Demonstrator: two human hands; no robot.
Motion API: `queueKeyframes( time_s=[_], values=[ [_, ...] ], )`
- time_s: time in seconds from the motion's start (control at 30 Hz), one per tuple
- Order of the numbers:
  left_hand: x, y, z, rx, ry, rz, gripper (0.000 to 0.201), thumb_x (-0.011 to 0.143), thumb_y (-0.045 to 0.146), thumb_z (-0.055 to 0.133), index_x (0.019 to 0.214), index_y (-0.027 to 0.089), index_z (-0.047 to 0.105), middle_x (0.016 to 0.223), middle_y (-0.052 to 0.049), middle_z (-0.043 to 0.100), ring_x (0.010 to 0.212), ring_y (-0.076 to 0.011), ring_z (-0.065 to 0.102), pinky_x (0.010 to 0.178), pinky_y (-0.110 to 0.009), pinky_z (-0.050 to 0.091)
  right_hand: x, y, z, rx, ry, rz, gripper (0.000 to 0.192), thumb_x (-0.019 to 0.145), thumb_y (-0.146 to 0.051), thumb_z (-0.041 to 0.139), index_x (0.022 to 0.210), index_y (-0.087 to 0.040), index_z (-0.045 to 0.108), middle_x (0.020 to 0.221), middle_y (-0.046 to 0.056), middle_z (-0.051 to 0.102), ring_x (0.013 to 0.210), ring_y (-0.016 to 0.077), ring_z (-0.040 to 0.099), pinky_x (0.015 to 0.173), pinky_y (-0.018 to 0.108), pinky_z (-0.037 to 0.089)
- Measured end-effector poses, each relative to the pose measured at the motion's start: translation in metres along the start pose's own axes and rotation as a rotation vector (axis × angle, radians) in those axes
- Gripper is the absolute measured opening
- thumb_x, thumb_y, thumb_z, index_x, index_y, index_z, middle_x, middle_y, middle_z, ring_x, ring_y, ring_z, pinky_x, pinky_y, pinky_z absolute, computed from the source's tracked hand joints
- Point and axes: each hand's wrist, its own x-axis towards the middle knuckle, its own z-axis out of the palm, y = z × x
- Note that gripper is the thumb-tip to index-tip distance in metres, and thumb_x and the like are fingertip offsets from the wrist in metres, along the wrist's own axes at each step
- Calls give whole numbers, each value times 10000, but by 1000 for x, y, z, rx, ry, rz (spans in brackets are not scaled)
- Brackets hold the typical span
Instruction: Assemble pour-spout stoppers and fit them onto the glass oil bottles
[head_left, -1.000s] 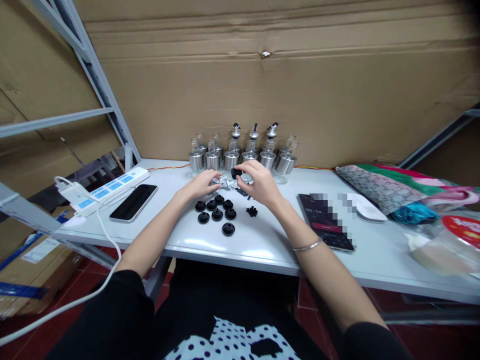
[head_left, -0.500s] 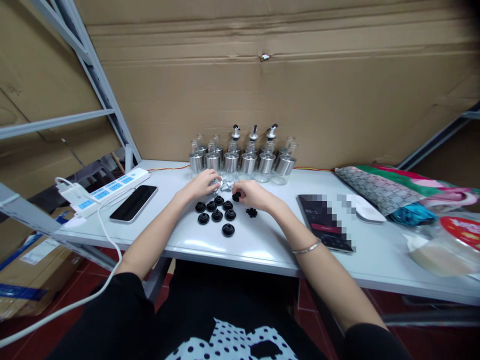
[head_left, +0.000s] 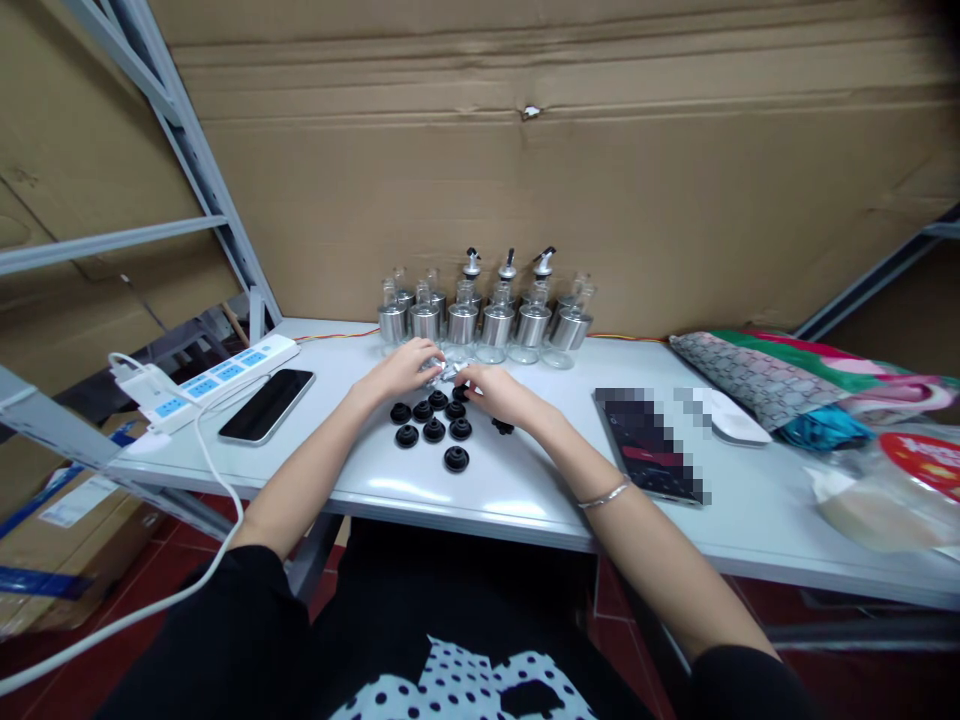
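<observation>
Change: since a second ago the right hand has come down from in front of the bottles, where it pinched a black cap, and now lies low on the tabletop; the left hand has barely shifted
Right hand: palm down, fingers curled over the far right edge of the black caps; whether it grips one cannot be told, as the fingers hide what lies under them
Left hand: the left hand rests with fingers bent over a small pile of silvery metal parts, touching them; a firm grip cannot be made out
Caps: a cluster of round black rubber caps lies on the tabletop just in front of both hands, with one more cap set a little nearer the person
Small black piece: a spiky black part peeks out beside the right wrist
Bottles: a row of glass bottles with steel collars stands at the back against the cardboard wall; three in the middle carry pourer spouts
Left side: a dark phone lies face up near a white power strip with its cable
Right side: a second phone, a white mouse and patterned fabric bags
Wrist: a thin bracelet on the right forearm
</observation>
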Motion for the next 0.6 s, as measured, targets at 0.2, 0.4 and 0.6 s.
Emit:
queueKeyframes(
  time_s=[0.2,0.4,0.6],
  values=[
    [0,-2,3,-3,5,18,231,881,279,461,994,150,616,1009,-93,611,993,-219,532,905,-357,437,1,-2,-1,-15,-37,54,344,743,39,436,966,-96,660,920,120,677,885,203,612,806,294,440],
    [0,0,5,-5,9,34,236,884,280,458,994,143,615,1008,-98,611,987,-213,536,900,-350,440,1,-1,2,16,-13,28,309,733,15,456,918,-115,667,885,107,681,837,202,610,787,315,447],
    [1,1,4,2,-13,27,230,880,267,462,996,141,615,1014,-100,612,995,-217,535,902,-357,440,0,-1,3,95,9,5,319,707,33,441,866,-140,656,780,49,661,741,157,590,739,272,433]
  ],
)
